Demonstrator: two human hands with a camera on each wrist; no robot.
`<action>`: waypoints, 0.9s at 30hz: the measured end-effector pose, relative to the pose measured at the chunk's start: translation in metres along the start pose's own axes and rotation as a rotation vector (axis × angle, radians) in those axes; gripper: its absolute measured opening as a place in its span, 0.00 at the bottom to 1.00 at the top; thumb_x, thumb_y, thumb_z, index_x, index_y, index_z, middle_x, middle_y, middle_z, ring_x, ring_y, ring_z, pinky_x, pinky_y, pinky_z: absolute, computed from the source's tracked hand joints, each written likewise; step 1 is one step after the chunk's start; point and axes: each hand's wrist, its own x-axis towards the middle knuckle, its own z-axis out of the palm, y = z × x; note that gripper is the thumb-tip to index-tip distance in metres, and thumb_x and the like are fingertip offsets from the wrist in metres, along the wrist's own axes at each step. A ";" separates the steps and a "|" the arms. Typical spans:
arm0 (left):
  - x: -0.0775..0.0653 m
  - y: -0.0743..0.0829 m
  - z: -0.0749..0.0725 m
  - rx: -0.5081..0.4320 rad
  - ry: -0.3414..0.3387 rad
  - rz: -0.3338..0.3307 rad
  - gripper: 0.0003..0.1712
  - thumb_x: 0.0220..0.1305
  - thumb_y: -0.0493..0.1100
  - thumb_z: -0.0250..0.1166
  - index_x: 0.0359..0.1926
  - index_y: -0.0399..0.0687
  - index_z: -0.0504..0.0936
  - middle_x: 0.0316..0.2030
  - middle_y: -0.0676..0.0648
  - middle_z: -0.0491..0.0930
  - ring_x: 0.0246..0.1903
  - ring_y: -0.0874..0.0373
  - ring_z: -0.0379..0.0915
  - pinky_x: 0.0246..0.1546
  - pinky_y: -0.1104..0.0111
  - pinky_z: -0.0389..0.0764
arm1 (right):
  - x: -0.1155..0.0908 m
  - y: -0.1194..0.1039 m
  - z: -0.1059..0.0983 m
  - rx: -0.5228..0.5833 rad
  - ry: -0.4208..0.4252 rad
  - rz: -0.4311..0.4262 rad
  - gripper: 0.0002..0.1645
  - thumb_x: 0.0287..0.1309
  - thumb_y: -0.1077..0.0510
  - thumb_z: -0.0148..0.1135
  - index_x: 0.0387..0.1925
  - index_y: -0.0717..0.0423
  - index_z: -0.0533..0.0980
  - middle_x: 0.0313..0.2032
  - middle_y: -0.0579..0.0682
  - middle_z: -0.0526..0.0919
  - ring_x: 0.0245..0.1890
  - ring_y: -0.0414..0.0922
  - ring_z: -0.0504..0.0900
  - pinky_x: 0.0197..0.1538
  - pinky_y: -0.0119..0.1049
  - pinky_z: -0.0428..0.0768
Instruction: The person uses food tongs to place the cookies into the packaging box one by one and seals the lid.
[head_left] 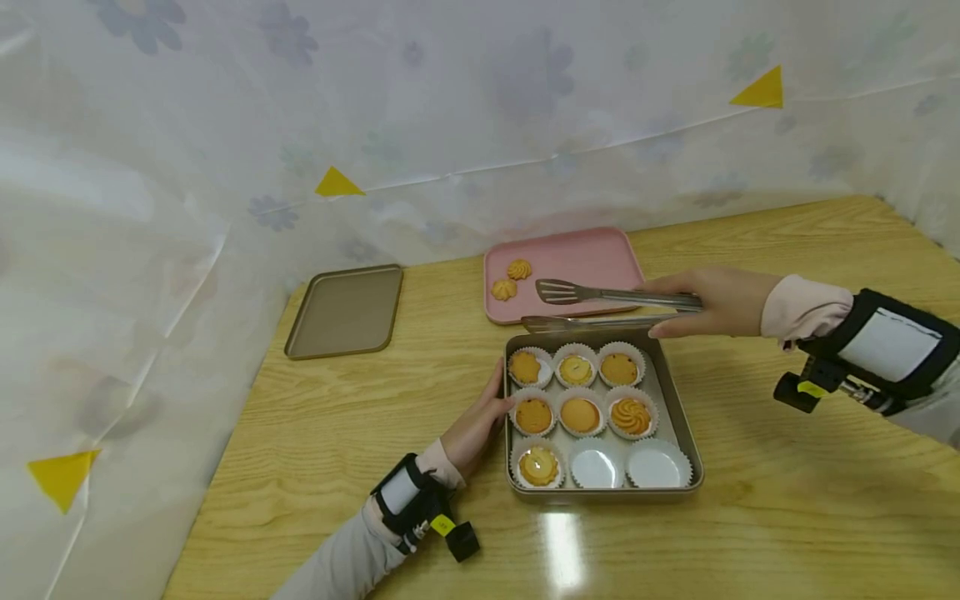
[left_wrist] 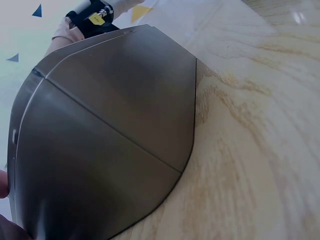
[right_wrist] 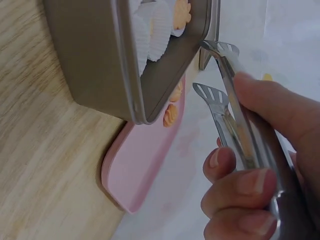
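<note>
The right hand [head_left: 708,302] holds the metal tongs [head_left: 628,296], fingers curled round them; their two slotted ends stand apart, with nothing showing between. The left hand [head_left: 474,427] lies against the nine o'clock wall of the baking tin [head_left: 677,408], a fingertip up at the rim; whether it pinches that wall, I cannot tell. Tong work with the cookies [head_left: 533,415] seems to be the step in hand. To do it well, I'd keep the ends low and level, squeeze lightly since the cookies look brittle, pass well above the tin's twelve o'clock rim, and let the left hand steady the tin.

The tin stands on the table [head_left: 360,408] with nine white paper cups [head_left: 660,465] in three rows. The twelve o'clock row holds, from the left, a scalloped cookie, a yellow one and a speckled round one; the middle row a speckled, a plain and a swirled one. At seven o'clock sits another yellow one, while the cups at six and five o'clock hold none. Just beyond the tin, at twelve o'clock, the pink tray [head_left: 592,254] carries two piped cookies [head_left: 519,268] toward its nine o'clock end. Well apart, toward ten o'clock, lies a shallow brown tray [head_left: 348,312].
</note>
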 end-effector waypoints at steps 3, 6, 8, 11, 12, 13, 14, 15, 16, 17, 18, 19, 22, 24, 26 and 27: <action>0.001 0.001 0.001 -0.033 0.010 -0.015 0.43 0.69 0.40 0.44 0.77 0.47 0.31 0.76 0.41 0.28 0.75 0.47 0.26 0.73 0.53 0.35 | 0.004 0.001 -0.004 0.013 -0.010 0.036 0.40 0.56 0.48 0.68 0.66 0.63 0.69 0.45 0.57 0.83 0.32 0.43 0.74 0.35 0.40 0.73; 0.003 0.002 0.002 -0.085 0.023 -0.039 0.43 0.68 0.39 0.44 0.77 0.47 0.31 0.76 0.38 0.30 0.74 0.43 0.35 0.73 0.54 0.41 | 0.010 0.001 -0.009 0.014 -0.014 0.073 0.41 0.57 0.48 0.67 0.67 0.62 0.67 0.42 0.54 0.82 0.28 0.43 0.72 0.32 0.38 0.71; 0.005 0.002 0.003 -0.129 0.024 -0.046 0.43 0.67 0.37 0.43 0.77 0.47 0.31 0.76 0.36 0.31 0.73 0.40 0.40 0.72 0.53 0.45 | 0.015 0.002 -0.012 0.020 -0.015 0.096 0.41 0.57 0.47 0.67 0.67 0.62 0.67 0.43 0.56 0.81 0.25 0.43 0.72 0.30 0.38 0.71; 0.006 0.002 0.004 -0.126 0.031 -0.046 0.43 0.67 0.37 0.43 0.77 0.47 0.31 0.76 0.36 0.30 0.73 0.41 0.38 0.73 0.53 0.44 | 0.023 0.003 -0.015 0.035 -0.016 0.108 0.41 0.58 0.47 0.67 0.67 0.62 0.66 0.46 0.61 0.80 0.19 0.43 0.72 0.25 0.38 0.72; 0.006 0.002 0.004 -0.128 0.029 -0.045 0.43 0.67 0.37 0.43 0.77 0.47 0.31 0.76 0.36 0.30 0.73 0.41 0.37 0.73 0.53 0.43 | 0.026 0.004 -0.015 0.045 -0.020 0.116 0.41 0.58 0.47 0.66 0.68 0.62 0.66 0.48 0.62 0.79 0.18 0.43 0.71 0.23 0.38 0.72; 0.006 0.002 0.004 -0.125 0.033 -0.046 0.43 0.67 0.37 0.43 0.77 0.47 0.32 0.76 0.36 0.30 0.73 0.41 0.36 0.73 0.53 0.43 | 0.029 0.005 -0.016 0.051 -0.022 0.121 0.41 0.58 0.47 0.66 0.68 0.62 0.65 0.50 0.63 0.78 0.16 0.43 0.71 0.22 0.38 0.72; 0.006 0.002 0.004 -0.114 0.038 -0.049 0.43 0.67 0.37 0.44 0.77 0.47 0.32 0.76 0.36 0.30 0.74 0.42 0.35 0.73 0.54 0.41 | 0.032 0.006 -0.016 0.062 -0.028 0.131 0.42 0.58 0.47 0.66 0.68 0.63 0.65 0.51 0.65 0.78 0.14 0.43 0.70 0.20 0.38 0.72; 0.006 0.002 0.003 -0.104 0.043 -0.050 0.43 0.67 0.38 0.44 0.77 0.47 0.33 0.76 0.36 0.29 0.74 0.42 0.33 0.73 0.54 0.40 | 0.035 0.008 -0.016 0.073 -0.029 0.134 0.42 0.59 0.47 0.66 0.68 0.64 0.64 0.51 0.65 0.77 0.13 0.43 0.69 0.19 0.38 0.72; 0.006 0.002 0.003 -0.096 0.044 -0.048 0.43 0.67 0.38 0.44 0.77 0.46 0.33 0.75 0.36 0.29 0.74 0.43 0.32 0.73 0.54 0.39 | 0.039 0.010 -0.016 0.084 -0.033 0.144 0.42 0.59 0.48 0.66 0.68 0.64 0.64 0.51 0.65 0.77 0.12 0.43 0.68 0.18 0.38 0.72; 0.006 0.002 0.003 -0.089 0.048 -0.049 0.43 0.67 0.38 0.45 0.77 0.46 0.33 0.75 0.36 0.29 0.74 0.43 0.31 0.73 0.54 0.39 | 0.042 0.012 -0.016 0.090 -0.034 0.149 0.42 0.59 0.48 0.66 0.69 0.64 0.64 0.50 0.65 0.77 0.11 0.43 0.68 0.17 0.38 0.72; 0.006 0.002 0.003 -0.086 0.044 -0.043 0.43 0.67 0.37 0.44 0.77 0.46 0.33 0.75 0.36 0.29 0.74 0.43 0.31 0.73 0.54 0.39 | 0.045 0.013 -0.017 0.090 -0.033 0.153 0.42 0.59 0.48 0.66 0.69 0.64 0.64 0.49 0.64 0.78 0.11 0.43 0.68 0.16 0.38 0.72; 0.005 0.002 0.002 -0.064 0.042 -0.038 0.43 0.67 0.38 0.45 0.77 0.45 0.33 0.76 0.37 0.29 0.74 0.44 0.29 0.73 0.54 0.37 | 0.049 0.015 -0.017 0.089 -0.032 0.153 0.42 0.59 0.48 0.65 0.68 0.64 0.64 0.48 0.64 0.78 0.11 0.42 0.68 0.16 0.38 0.72; 0.002 0.001 0.001 -0.035 0.030 -0.024 0.42 0.69 0.39 0.44 0.77 0.46 0.32 0.76 0.39 0.29 0.74 0.46 0.25 0.73 0.53 0.35 | 0.060 0.021 -0.016 0.075 -0.042 0.151 0.42 0.59 0.46 0.65 0.68 0.64 0.64 0.47 0.64 0.78 0.10 0.42 0.67 0.16 0.37 0.71; 0.001 0.001 0.000 -0.037 0.027 -0.021 0.42 0.69 0.39 0.44 0.77 0.45 0.32 0.76 0.40 0.29 0.74 0.46 0.25 0.73 0.53 0.34 | 0.067 0.024 -0.015 0.072 -0.058 0.157 0.43 0.60 0.45 0.64 0.69 0.63 0.63 0.50 0.66 0.77 0.10 0.42 0.67 0.16 0.37 0.71; 0.001 0.002 0.001 -0.050 0.035 -0.029 0.43 0.69 0.39 0.45 0.77 0.46 0.32 0.76 0.39 0.29 0.74 0.45 0.25 0.73 0.53 0.35 | 0.074 0.027 -0.014 0.077 -0.073 0.169 0.43 0.60 0.45 0.63 0.69 0.63 0.63 0.54 0.67 0.74 0.10 0.41 0.65 0.17 0.37 0.70; 0.001 0.002 0.001 -0.056 0.034 -0.029 0.43 0.68 0.39 0.45 0.77 0.45 0.32 0.76 0.39 0.28 0.74 0.46 0.25 0.73 0.54 0.35 | 0.077 0.028 -0.013 0.074 -0.077 0.177 0.43 0.60 0.45 0.63 0.70 0.63 0.63 0.54 0.67 0.74 0.10 0.41 0.65 0.17 0.36 0.70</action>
